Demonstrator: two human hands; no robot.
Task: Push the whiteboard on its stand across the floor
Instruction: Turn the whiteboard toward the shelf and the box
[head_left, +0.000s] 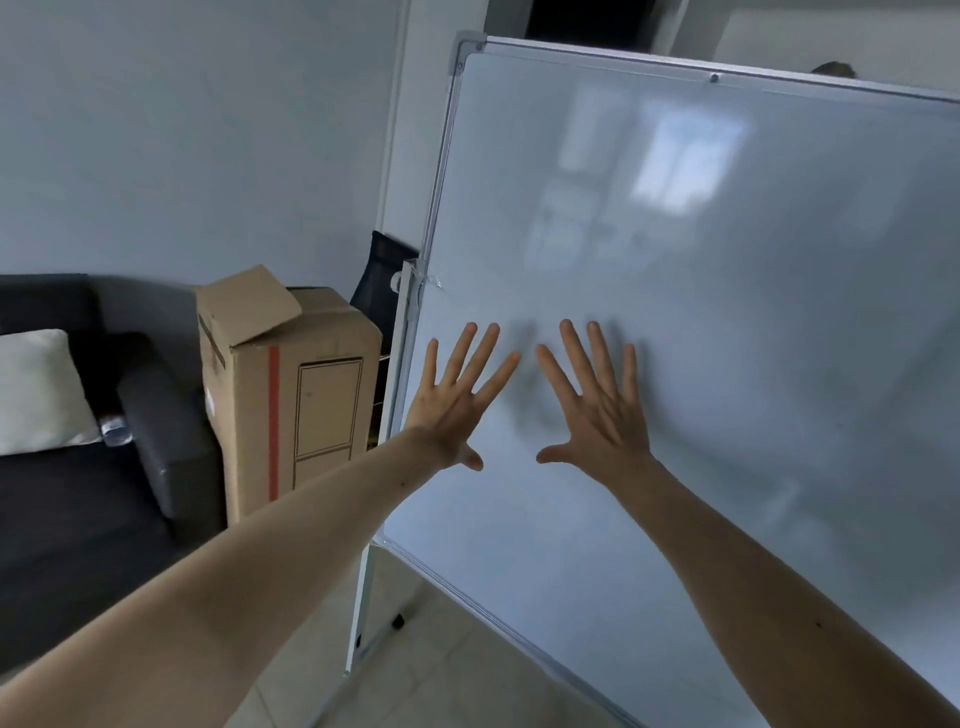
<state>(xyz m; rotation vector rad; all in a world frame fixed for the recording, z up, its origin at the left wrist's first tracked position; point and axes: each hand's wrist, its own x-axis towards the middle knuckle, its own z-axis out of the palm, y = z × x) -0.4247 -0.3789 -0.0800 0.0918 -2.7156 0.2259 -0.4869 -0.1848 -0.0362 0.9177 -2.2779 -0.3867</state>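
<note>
A large whiteboard (727, 322) with a silver frame fills the right of the view, tilted in the picture. Its white stand post (382, 467) runs down the left edge to a small black caster (399, 621) on the floor. My left hand (457, 400) lies flat on the board near its left edge, fingers spread. My right hand (597, 405) lies flat beside it, fingers spread too. Both arms are stretched out straight, and neither hand holds anything. The board's right side is cut off by the picture edge.
A tall cardboard box (291, 395) with an open flap stands just left of the stand. A dark sofa (78, 509) with a pale cushion (36, 389) sits further left. A black chair back (384, 280) shows behind the board. Pale floor tiles (441, 675) lie below.
</note>
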